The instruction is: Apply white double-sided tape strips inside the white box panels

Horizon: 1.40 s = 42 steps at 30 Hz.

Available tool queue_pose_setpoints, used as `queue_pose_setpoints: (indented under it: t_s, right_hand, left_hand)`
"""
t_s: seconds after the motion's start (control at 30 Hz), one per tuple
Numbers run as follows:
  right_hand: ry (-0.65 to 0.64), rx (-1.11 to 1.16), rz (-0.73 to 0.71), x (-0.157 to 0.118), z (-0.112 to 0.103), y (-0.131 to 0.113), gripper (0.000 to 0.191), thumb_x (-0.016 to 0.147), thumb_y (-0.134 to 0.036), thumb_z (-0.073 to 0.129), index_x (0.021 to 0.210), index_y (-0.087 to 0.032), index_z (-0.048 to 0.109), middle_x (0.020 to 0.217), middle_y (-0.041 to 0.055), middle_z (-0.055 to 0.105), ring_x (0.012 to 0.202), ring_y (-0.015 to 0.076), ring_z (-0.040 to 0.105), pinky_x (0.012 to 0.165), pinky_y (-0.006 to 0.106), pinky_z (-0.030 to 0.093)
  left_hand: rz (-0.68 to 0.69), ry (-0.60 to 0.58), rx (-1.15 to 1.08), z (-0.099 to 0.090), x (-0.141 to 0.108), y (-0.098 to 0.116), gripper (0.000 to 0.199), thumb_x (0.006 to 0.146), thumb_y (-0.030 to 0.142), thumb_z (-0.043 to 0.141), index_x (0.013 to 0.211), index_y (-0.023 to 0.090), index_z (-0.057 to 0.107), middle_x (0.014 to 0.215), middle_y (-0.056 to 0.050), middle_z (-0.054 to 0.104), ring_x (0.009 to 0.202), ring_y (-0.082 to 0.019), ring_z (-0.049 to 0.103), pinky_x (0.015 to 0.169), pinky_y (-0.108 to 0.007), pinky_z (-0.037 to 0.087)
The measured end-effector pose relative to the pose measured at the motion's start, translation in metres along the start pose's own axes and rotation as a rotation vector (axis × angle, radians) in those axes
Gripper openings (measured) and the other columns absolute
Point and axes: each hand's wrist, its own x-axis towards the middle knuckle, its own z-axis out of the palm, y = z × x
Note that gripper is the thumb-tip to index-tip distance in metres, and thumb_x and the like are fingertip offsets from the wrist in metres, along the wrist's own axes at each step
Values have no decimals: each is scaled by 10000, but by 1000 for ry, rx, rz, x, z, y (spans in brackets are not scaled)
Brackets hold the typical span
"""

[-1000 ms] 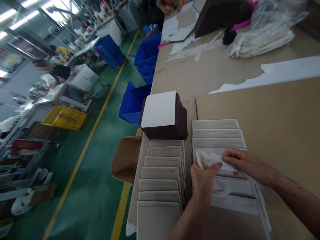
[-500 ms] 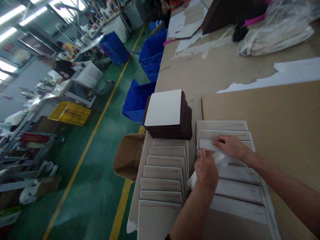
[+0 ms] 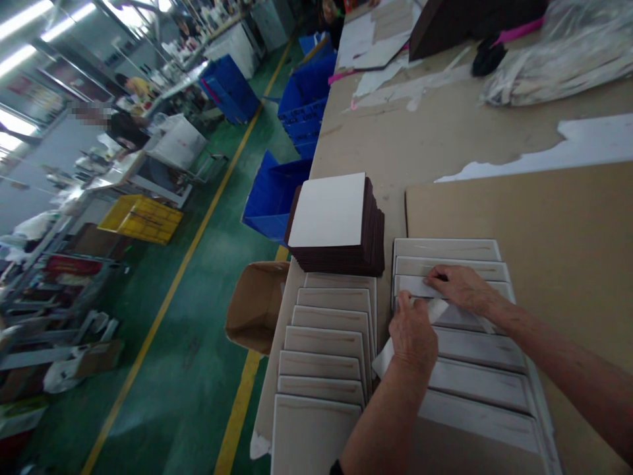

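Note:
Two rows of overlapping grey-white cards lie on the brown table, a left row (image 3: 326, 333) and a right row (image 3: 459, 316). My left hand (image 3: 413, 333) rests on the right row's left edge and pinches a thin white strip (image 3: 383, 361) that hangs below it. My right hand (image 3: 457, 287) presses flat on the third card from the top, fingers on the same strip (image 3: 438, 309). A stack of dark brown boards with a white top face (image 3: 336, 224) stands just above the left row.
A large brown cardboard sheet (image 3: 544, 211) lies under the right row. Torn white paper (image 3: 568, 145) and a plastic-wrapped bundle (image 3: 554, 66) lie further up the table. An open carton (image 3: 254, 307) and blue bins (image 3: 277, 191) stand on the green floor. People work at tables far left.
Both hands moved up the right row by about one card. The white strip, first held crumpled between the hands, now lies pressed against the cards.

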Motion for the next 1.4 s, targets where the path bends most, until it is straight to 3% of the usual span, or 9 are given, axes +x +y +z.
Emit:
queue_pose_setpoints:
  t_s: [0.4,0.73,0.87,0.97,1.1,1.23,1.4]
  right_hand:
    - [8,-65,5,5,5,1,274,863,-386,516,788,-220,721,728,31,719,695,217,639,642,306,419]
    - [2,-62,10,-2,1,-5,248,875,-386,528,835,-225,712,741,29,709,705,219,641,646,311,416]
    - [2,-50,-16,-22,-14,16,186,777,-336,605,906,-238,696,769,20,709,719,227,638,646,323,422]
    - [73,-8,53,-46,-27,46,177,753,-344,607,873,-248,694,764,30,709,708,244,637,656,357,437]
    - [182,109,219,-71,-30,76,292,785,-517,590,874,-262,700,741,40,708,707,279,640,674,415,455]
    - [277,204,307,-75,-17,83,360,776,-579,591,911,-258,684,698,27,676,684,273,624,673,425,457]
    - [441,231,332,-65,-7,82,393,720,-555,635,944,-233,651,781,43,672,743,261,621,703,407,461]
  left_hand:
    - [27,-5,-51,-1,1,-3,324,883,103,480,1161,196,617,1597,-102,344,1177,-254,644,993,-375,562]
    - [34,-77,38,-5,5,-4,389,841,141,545,1221,218,581,1655,-101,272,1020,-242,713,851,-381,610]
    - [51,-104,70,-8,7,-4,378,841,139,554,1208,223,587,1661,-110,251,1000,-235,720,841,-366,604]
    - [59,-105,80,-9,8,-5,347,863,136,524,1189,227,598,1656,-112,261,1000,-238,721,834,-372,603]
    - [71,-107,90,-9,9,-6,329,862,128,515,1161,228,610,1650,-113,272,995,-236,723,836,-367,597]
    - [91,-103,120,-9,10,-8,330,846,128,535,1151,226,613,1643,-115,282,980,-232,722,800,-338,588]
    - [95,-94,169,-7,11,-9,353,861,130,538,1189,244,600,1644,-104,287,944,-211,718,763,-323,588]
